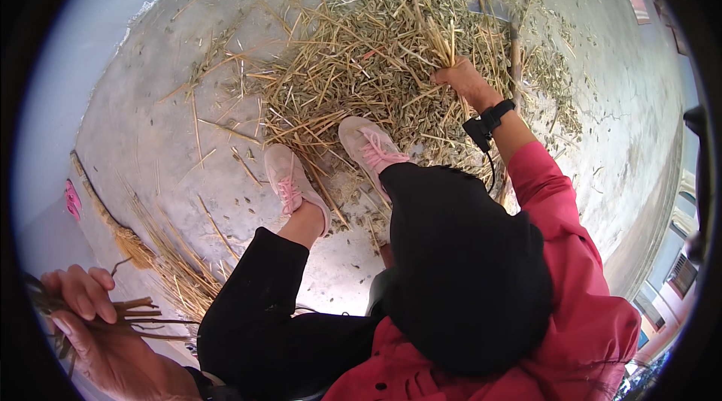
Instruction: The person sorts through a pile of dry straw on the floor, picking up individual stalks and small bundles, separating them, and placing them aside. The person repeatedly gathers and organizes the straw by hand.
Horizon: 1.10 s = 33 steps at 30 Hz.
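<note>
My left hand [101,327], at the lower left, is closed around a bunch of dark dry stalks [149,320], whose cut ends point right. At the upper right my right hand [465,79] grips a bundle of pale dry stalks [443,43] over a heap of chopped stalks and pods [350,57] on the concrete floor. Close to the right hand lies a tool with a wooden handle [515,57] and a flat metal blade [489,8], partly covered by plant bits.
My feet in pink-laced shoes [290,175] stand at the heap's near edge. A straw broom [124,237] and a pile of long stalks [180,271] lie at the left. A pink sandal [73,200] is near the wall. Loose stalks litter the concrete floor [163,136].
</note>
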### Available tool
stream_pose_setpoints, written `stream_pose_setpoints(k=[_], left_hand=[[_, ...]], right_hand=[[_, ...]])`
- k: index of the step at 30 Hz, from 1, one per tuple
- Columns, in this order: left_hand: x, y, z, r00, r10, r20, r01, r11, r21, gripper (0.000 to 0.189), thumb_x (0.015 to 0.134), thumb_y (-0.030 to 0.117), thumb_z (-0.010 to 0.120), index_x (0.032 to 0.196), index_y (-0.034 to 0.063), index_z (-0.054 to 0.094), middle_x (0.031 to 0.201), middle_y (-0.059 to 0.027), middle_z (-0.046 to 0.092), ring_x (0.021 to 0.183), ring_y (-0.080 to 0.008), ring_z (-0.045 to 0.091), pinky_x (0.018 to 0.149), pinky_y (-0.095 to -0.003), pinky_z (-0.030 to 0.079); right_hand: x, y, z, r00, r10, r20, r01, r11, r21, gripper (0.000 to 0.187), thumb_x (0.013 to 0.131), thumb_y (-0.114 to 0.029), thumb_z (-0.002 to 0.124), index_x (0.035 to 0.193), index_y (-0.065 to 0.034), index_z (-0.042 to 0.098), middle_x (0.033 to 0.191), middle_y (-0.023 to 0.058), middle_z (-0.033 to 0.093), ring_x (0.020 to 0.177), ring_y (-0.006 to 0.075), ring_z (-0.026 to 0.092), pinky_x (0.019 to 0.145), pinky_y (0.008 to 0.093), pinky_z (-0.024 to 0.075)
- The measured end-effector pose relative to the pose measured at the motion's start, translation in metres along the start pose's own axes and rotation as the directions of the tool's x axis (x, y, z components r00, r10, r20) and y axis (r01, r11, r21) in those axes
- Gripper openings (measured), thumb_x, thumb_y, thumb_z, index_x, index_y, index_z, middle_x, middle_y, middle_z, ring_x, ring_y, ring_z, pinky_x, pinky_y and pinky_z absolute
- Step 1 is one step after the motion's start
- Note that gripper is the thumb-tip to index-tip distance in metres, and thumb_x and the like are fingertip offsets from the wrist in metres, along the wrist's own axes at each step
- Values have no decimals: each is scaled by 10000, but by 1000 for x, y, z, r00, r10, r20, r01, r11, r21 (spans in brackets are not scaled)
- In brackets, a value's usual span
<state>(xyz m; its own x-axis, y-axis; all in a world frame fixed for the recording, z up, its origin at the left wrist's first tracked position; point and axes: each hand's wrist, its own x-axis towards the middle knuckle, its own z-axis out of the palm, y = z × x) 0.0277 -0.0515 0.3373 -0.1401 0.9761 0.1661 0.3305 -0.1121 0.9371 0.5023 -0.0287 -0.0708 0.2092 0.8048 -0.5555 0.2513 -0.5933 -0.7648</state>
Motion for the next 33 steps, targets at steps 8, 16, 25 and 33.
stream_pose_setpoints(k=[8, 16, 25, 33], left_hand=[[1, 22, 35, 935, 188, -301, -240, 960, -147, 353, 943, 91, 686, 1222, -85, 559, 739, -1, 495, 677, -82, 460, 870, -325, 509], [4, 35, 78, 993, -110, -33, 91, 930, -356, 249, 837, 133, 809, 1023, -11, 728, 652, 17, 597, 493, -60, 443, 577, -260, 473], [14, 28, 82, 989, -35, 147, 121, 762, -636, 187, 807, 28, 801, 958, -21, 702, 699, -37, 623, 497, -98, 473, 539, -262, 440], [19, 12, 68, 991, -38, 129, 113, 755, -646, 179, 805, -74, 716, 975, -57, 662, 770, -77, 641, 528, -135, 535, 600, -322, 536]], right_hand=[[-49, -161, -11, 947, -261, 186, 255, 965, 55, 274, 786, -83, 823, 1021, 1, 709, 789, 14, 677, 741, 124, 601, 718, 282, 476], [-163, -341, -3, 727, -569, 385, 609, 793, 23, 196, 801, -170, 804, 898, -48, 684, 731, 33, 673, 702, 133, 636, 737, 306, 495], [-262, -412, 49, 593, -650, 475, 700, 708, 96, 304, 782, -107, 797, 1044, 10, 696, 812, 50, 686, 667, 126, 600, 665, 288, 495], [-260, -402, 74, 611, -663, 433, 640, 735, 222, 279, 778, -78, 800, 1017, 7, 684, 810, 59, 689, 670, 137, 609, 642, 287, 496]])
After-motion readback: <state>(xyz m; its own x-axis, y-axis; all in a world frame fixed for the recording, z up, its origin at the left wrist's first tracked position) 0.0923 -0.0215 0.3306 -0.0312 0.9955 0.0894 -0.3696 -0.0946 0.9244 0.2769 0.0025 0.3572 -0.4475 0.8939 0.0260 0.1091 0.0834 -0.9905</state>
